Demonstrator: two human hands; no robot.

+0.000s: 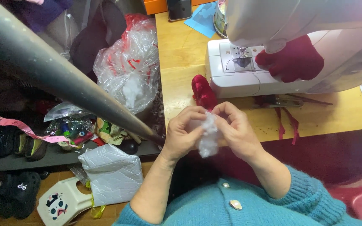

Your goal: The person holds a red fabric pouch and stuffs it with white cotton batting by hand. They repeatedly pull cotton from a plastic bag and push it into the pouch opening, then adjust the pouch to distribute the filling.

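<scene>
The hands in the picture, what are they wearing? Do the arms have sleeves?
Both hands are bare: the left hand and right hand wear no gloves, and I see no rings. The forearms are uncovered too, because the fuzzy teal knitted sleeves are pushed up toward the elbows. The cardigan has shiny pale buttons down its front.

Both hands together, fingertips pinched

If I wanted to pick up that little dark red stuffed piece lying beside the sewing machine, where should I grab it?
Pinch the dark red stuffed piece across its narrow middle, coming from above and the left. It lies lengthwise on the wooden table, its right side close to the sewing machine, while its left side looks open.
</scene>
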